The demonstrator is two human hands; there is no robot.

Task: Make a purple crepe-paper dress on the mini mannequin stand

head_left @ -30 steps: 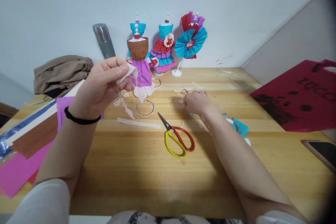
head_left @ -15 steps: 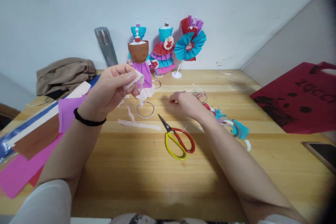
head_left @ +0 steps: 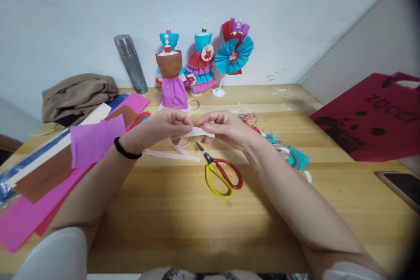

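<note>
Between my hands, over the middle of the table, is a short white paper strip (head_left: 198,131). My left hand (head_left: 169,126) pinches its left end, and my right hand (head_left: 229,127) pinches the other end. Just below lie scissors (head_left: 223,177) with one yellow and one red handle, their blades pointing away from me. Pale paper scraps (head_left: 170,155) rest to the left of the blades. A white ring (head_left: 186,143) is partly hidden behind my left hand. Behind my hands stands a small dress form (head_left: 170,70) with a brown top and purple skirt.
Coloured crepe paper (head_left: 95,142) is piled at left beside a brown cloth (head_left: 78,94). A bottle (head_left: 131,64) and more dressed forms (head_left: 201,59) stand by the wall. Tape rolls (head_left: 293,157), a phone (head_left: 400,187) and a red bag (head_left: 367,118) are at right.
My left hand has come down and right, bringing the white paper with it. My right hand has taken hold of the paper's other end, and the strip is now stretched between both.
</note>
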